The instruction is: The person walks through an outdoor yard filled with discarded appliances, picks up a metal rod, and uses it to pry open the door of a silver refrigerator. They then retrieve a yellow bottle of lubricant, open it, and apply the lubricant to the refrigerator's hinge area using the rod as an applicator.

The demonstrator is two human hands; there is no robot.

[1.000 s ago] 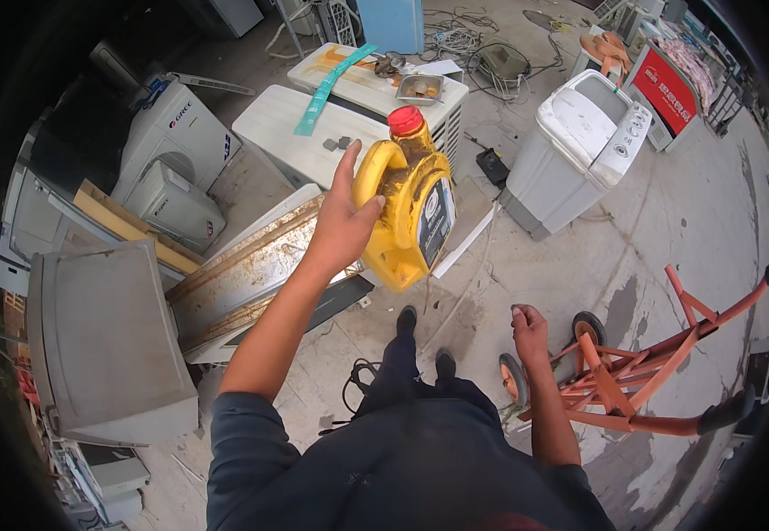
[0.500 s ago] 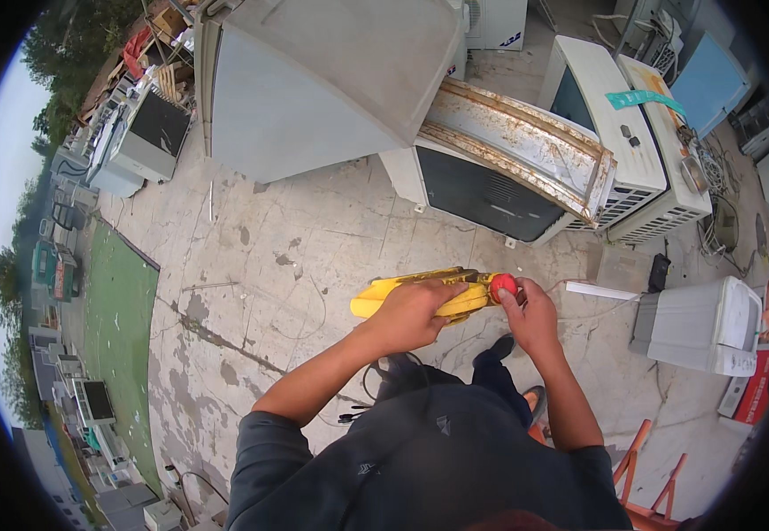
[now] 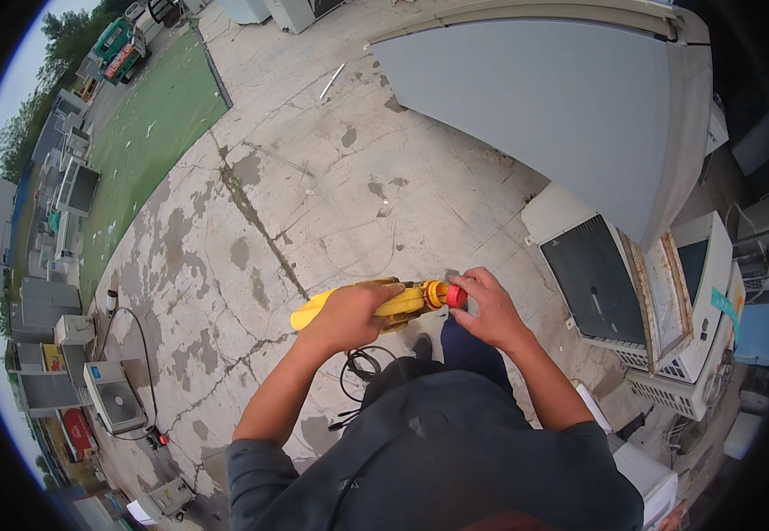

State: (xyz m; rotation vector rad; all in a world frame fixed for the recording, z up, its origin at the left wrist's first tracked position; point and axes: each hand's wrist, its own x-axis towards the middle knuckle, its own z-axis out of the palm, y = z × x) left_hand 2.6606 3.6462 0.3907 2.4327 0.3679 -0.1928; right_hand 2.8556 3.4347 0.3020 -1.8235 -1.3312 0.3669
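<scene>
A yellow plastic jug [image 3: 400,303] lies sideways in front of my body, held over the concrete ground. My left hand [image 3: 346,316] grips the jug around its handle and body. My right hand [image 3: 487,307] is closed on the jug's red cap [image 3: 456,297] at its right end. Most of the jug is hidden under my left hand; only its yellow tip at the left and its neck show.
A large grey cabinet [image 3: 570,106] lies at the upper right, with old air-conditioner units [image 3: 619,296] beside it on the right. A black cable [image 3: 360,365] coils on the cracked concrete by my feet. More units [image 3: 112,398] stand at the left, beyond them a green patch [image 3: 141,133].
My view has turned further left, the appliances sliding to the right edge. The jug went from upright in my left hand to sideways, and my right hand came onto its red cap.
</scene>
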